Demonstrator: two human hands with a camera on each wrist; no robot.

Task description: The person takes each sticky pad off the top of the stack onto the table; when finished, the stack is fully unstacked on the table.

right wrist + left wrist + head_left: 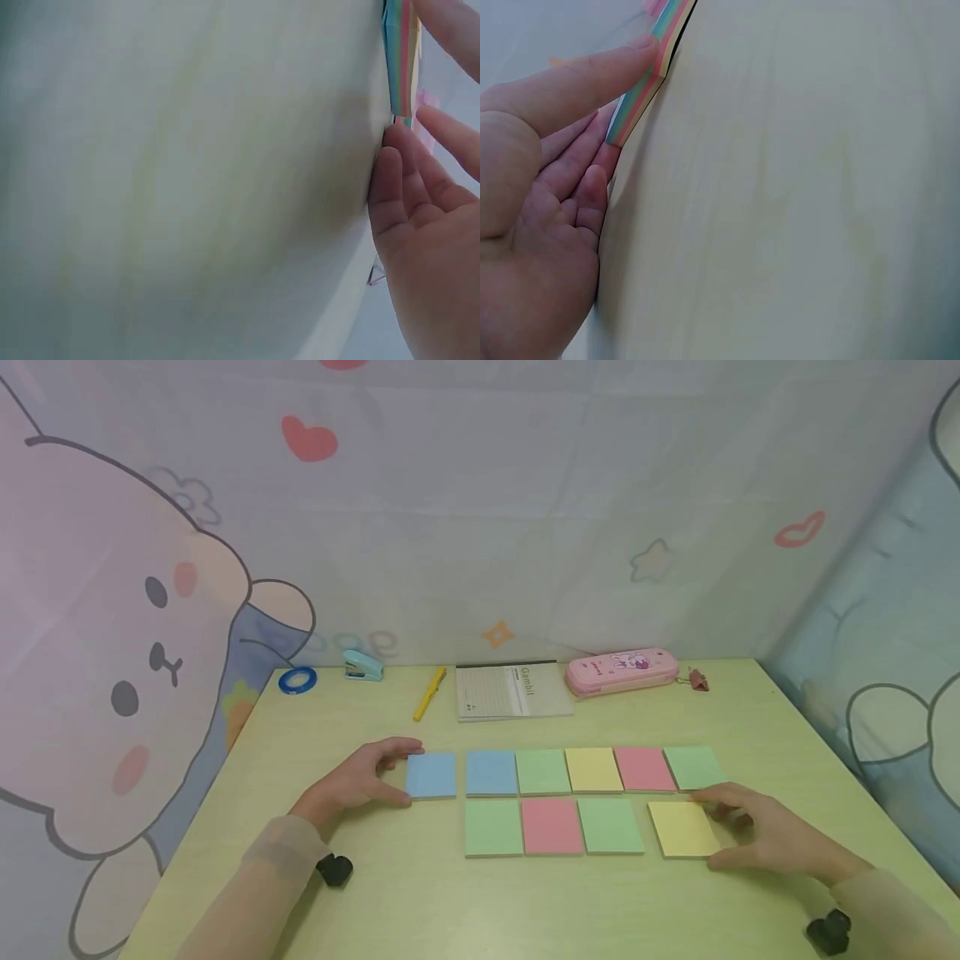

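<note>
Square sticky note pads lie on the table in two rows. At the left end of the upper row, my left hand (367, 774) grips a blue sticky note pad (431, 775), thumb at its near corner and index finger at its far corner. Striped edges of the pad (639, 105) show beside the thumb in the left wrist view. Right of the lower row, my right hand (772, 828) holds a yellow sticky note pad (682, 829) between thumb and fingers at its right side. In the right wrist view, that pad's layered edge (400, 60) appears near the fingertips.
Beside the held pads lie a second blue pad (491, 773), a pink pad (552, 827) and several others. Along the table's back are blue tape (297, 669), a stapler (363, 670), a yellow pen (430, 694), a notebook (487, 693) and a pink pencil case (622, 677).
</note>
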